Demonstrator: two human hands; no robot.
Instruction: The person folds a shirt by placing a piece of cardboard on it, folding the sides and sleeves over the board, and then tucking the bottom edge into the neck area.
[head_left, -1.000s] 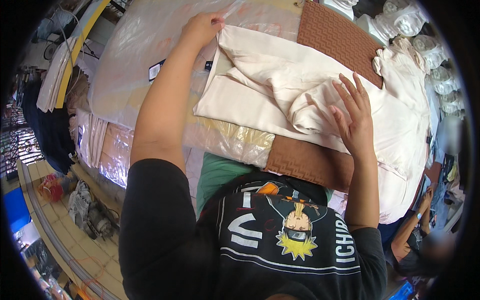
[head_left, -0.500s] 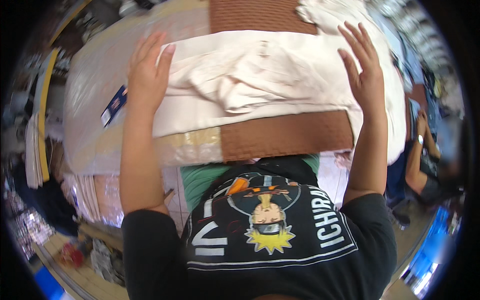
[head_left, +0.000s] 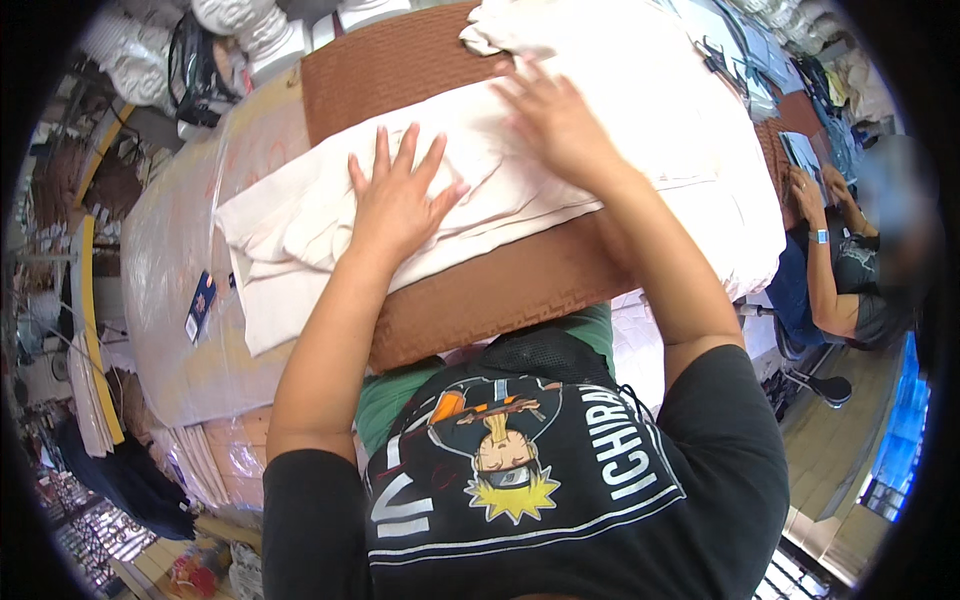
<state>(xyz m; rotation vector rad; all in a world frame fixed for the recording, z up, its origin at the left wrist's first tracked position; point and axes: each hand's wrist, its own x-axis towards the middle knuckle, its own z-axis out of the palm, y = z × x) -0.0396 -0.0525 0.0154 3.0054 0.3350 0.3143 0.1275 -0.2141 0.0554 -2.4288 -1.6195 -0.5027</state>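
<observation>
A long cream garment [head_left: 480, 150], wrinkled along its middle, lies across a brown textured mat [head_left: 500, 290]. My left hand [head_left: 400, 198] rests on the garment with its fingers spread, towards its left part. Farther off and to the right, my right hand [head_left: 560, 125] is over the cream cloth, fingers apart and a little blurred. Whether it touches the cloth I cannot tell. Neither hand grips anything. Just past the garment's left end is a dark blue hang tag [head_left: 201, 305] with a pale lower part.
Clear plastic wrapping [head_left: 165, 240] covers the work surface on the left. More cream cloth [head_left: 690, 120] spreads over the right side. At the right, another person [head_left: 850, 250] sits with both hands at light blue cloth [head_left: 800, 150]. White ornate shapes [head_left: 260, 35] stand behind.
Both hands were raised wide apart; they have come inward, the left down onto the garment. The garment now lies more slanted in view, its left end opened toward the tag.
</observation>
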